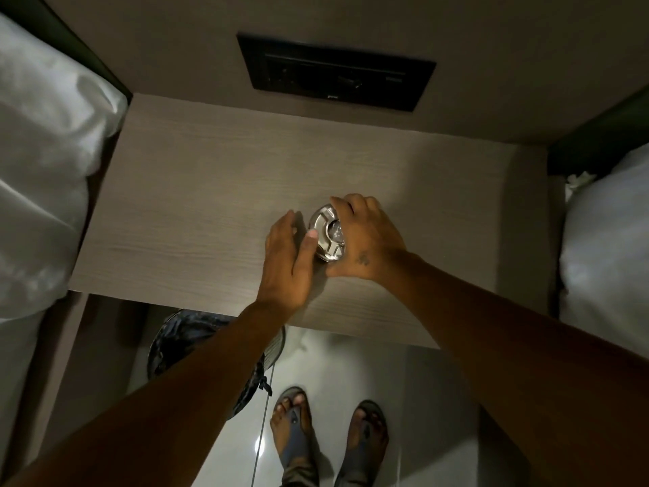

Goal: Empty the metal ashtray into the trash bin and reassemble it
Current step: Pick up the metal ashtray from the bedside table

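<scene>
A round metal ashtray (326, 234) with its notched lid on stands on the wooden bedside table (196, 212), near the front edge. My right hand (365, 237) curls around its right side and far rim. My left hand (286, 261) rests against its left side, thumb on the lid's rim and fingers stretched along the tabletop. Ash or butts show through the lid's centre hole. The trash bin (189, 340), lined with a dark bag, stands on the floor below the table's front edge, partly hidden by my left forearm.
White pillows lie on beds to the left (45, 163) and right (607, 240) of the table. A black switch panel (335, 73) is set in the wall behind. My sandalled feet (330, 437) stand on the glossy tile floor.
</scene>
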A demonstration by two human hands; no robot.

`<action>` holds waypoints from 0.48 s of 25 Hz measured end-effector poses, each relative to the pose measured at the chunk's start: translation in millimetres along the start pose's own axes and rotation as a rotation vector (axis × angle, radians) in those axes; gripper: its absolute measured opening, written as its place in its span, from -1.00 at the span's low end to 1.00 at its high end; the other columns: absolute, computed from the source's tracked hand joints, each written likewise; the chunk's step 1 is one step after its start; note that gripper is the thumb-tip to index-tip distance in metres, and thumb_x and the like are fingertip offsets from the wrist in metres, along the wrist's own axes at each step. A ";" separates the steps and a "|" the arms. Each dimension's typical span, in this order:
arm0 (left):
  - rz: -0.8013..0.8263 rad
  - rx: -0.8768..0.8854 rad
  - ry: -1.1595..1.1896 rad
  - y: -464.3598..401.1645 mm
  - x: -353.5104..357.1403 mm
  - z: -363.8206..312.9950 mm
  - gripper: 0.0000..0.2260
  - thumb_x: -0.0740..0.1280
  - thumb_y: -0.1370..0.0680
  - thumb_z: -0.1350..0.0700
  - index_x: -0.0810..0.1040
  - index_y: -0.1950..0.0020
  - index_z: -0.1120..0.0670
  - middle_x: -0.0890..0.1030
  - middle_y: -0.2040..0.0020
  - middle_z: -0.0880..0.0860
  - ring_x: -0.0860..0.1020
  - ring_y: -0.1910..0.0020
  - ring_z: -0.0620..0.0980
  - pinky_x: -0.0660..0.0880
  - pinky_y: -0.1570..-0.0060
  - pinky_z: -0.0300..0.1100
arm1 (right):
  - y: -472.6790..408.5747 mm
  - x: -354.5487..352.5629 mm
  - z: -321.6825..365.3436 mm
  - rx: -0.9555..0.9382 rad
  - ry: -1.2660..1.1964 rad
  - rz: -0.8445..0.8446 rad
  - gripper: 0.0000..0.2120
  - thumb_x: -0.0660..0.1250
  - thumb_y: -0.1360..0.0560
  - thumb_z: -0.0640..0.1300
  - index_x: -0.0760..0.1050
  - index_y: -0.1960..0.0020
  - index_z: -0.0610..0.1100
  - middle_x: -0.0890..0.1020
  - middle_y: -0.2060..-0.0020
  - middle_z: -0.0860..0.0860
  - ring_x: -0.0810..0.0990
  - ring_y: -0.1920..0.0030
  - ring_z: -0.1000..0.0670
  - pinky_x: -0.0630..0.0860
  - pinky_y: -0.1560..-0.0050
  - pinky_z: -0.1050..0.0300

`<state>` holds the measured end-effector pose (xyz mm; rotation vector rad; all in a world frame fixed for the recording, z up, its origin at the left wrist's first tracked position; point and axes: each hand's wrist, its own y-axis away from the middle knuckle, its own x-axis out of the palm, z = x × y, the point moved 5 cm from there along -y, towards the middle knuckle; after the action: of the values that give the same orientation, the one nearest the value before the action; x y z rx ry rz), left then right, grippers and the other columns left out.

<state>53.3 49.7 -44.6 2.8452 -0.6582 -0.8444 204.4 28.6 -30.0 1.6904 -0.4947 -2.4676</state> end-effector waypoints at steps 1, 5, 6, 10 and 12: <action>-0.038 -0.067 0.128 -2.4 1.6 0.4 -0.46 0.10 -0.62 -0.21 0.43 -0.46 0.10 0.45 -0.39 0.01 0.40 -0.35 -0.08 0.33 -0.35 -0.15 | -1.6 0.0 -0.7 0.004 -0.012 0.003 0.13 0.57 -0.12 0.21 0.15 -0.55 -0.10 0.35 -0.41 -0.10 0.33 -0.34 -0.15 0.40 -0.30 -0.05; -0.065 -0.184 0.675 -12.6 18.6 -8.5 -0.64 0.09 -0.68 -0.10 0.62 -0.07 0.05 0.66 -0.02 0.08 0.60 -0.05 -0.04 0.53 -0.13 -0.08 | 1.5 -7.1 -2.7 0.034 -0.098 -0.015 0.12 0.58 -0.09 0.19 0.18 -0.53 -0.08 0.36 -0.38 -0.08 0.32 -0.35 -0.14 0.45 -0.24 -0.04; -0.025 -0.236 0.807 -16.4 24.4 -8.9 -0.56 0.05 -0.70 -0.10 0.64 -0.08 0.12 0.69 0.00 0.12 0.63 -0.04 0.01 0.56 -0.10 -0.08 | 3.3 -10.0 -2.0 0.032 -0.118 -0.027 0.12 0.58 -0.09 0.18 0.19 -0.52 -0.08 0.36 -0.37 -0.08 0.32 -0.35 -0.13 0.46 -0.23 -0.04; 0.288 -0.564 1.293 -21.8 53.0 -7.9 -0.35 0.00 -0.65 -0.28 0.66 -0.26 0.18 0.69 -0.18 0.25 0.65 -0.20 0.18 0.59 -0.18 0.07 | 10.6 -22.5 -2.6 -0.003 -0.195 -0.024 0.10 0.64 -0.13 0.12 0.19 -0.53 -0.10 0.34 -0.39 -0.09 0.30 -0.36 -0.12 0.45 -0.26 -0.04; 0.434 -0.623 1.374 -22.8 57.9 -6.3 -0.32 0.09 -0.60 -0.34 0.63 -0.31 0.19 0.65 -0.25 0.28 0.62 -0.22 0.21 0.53 -0.26 0.14 | 15.0 -25.1 -2.7 -0.070 -0.210 0.037 0.08 0.65 -0.18 0.08 0.16 -0.55 -0.11 0.31 -0.43 -0.09 0.27 -0.39 -0.10 0.44 -0.30 -0.03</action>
<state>108.9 45.1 -73.0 1.8888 -0.5512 0.8055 214.9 20.7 -3.7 1.3920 -0.4498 -2.6161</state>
